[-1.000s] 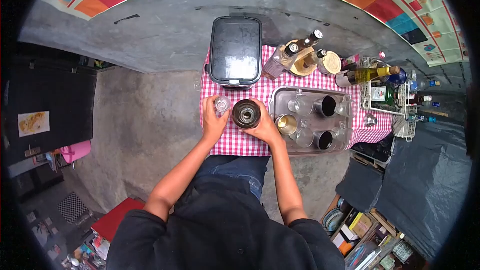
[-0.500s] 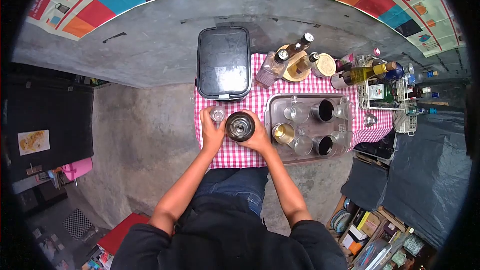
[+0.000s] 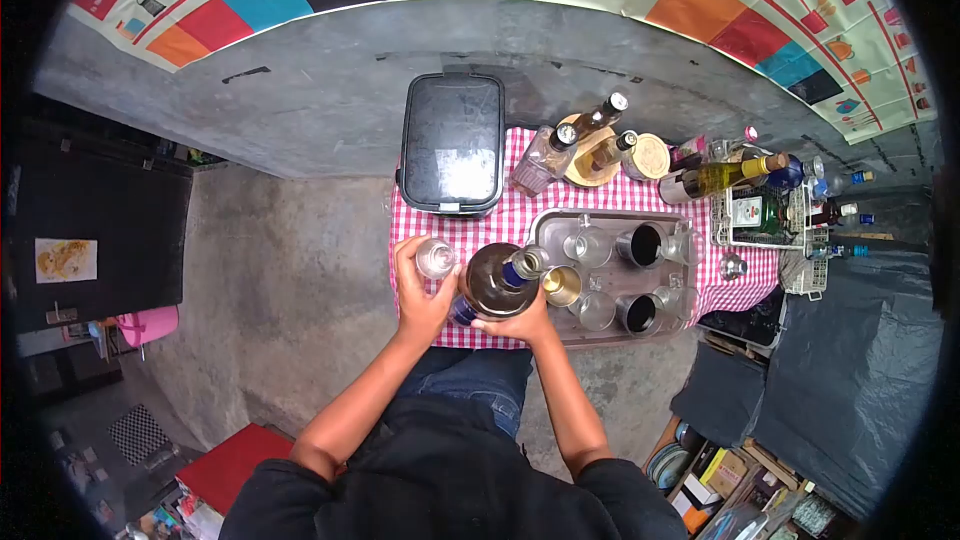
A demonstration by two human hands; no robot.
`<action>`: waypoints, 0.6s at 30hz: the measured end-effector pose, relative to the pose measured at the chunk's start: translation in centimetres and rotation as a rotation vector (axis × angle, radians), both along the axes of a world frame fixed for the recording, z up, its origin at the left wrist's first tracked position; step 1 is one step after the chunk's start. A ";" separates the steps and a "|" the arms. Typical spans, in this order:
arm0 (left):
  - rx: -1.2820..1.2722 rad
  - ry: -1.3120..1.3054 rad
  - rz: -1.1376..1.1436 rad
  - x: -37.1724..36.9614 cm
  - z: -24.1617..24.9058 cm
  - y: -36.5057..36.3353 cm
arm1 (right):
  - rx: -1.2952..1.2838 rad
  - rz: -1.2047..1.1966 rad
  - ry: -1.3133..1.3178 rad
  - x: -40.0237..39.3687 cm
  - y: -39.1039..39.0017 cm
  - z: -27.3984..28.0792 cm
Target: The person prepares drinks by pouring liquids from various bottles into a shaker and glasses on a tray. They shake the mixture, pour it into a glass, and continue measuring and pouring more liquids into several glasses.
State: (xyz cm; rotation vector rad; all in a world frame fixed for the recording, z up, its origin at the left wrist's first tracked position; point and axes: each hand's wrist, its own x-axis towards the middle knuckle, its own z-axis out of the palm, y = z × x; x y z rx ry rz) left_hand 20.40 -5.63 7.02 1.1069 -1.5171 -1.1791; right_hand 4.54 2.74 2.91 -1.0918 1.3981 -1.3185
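My left hand (image 3: 422, 302) is closed around a small clear glass (image 3: 435, 258), which is upright with its mouth facing up. Right beside it, my right hand (image 3: 520, 325) grips a dark glass bottle (image 3: 490, 283) with blue on its neck and side. The bottle leans to the right, and its open mouth comes close to a metal cup (image 3: 561, 286) with a gold-coloured inside. That cup stands at the left edge of a brown tray (image 3: 600, 338). My left thumb lies right at the bottle's side.
On the tray are clear glass mugs (image 3: 590, 245) and dark-filled cups (image 3: 640, 244). A black lidded bin (image 3: 455, 140) stands behind my left hand. Several bottles (image 3: 545, 160) are at the back, and a white wire basket (image 3: 765, 230) of bottles is on the right. A checkered cloth (image 3: 520, 202) covers the table.
The bottle has gone from upright to tilted right, and it looks raised. The small glass also appears larger, lifted toward me. The whole view has shifted, with the table lower in it.
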 end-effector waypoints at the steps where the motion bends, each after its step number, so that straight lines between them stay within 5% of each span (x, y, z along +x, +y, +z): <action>1: -0.005 0.004 0.003 -0.4 1.4 0.3 | -0.029 -0.026 -0.094 0.0 -0.1 1.9; 18: -0.273 0.243 0.100 -8.8 14.1 3.0 | -0.286 -0.055 -0.435 -7.0 0.8 11.7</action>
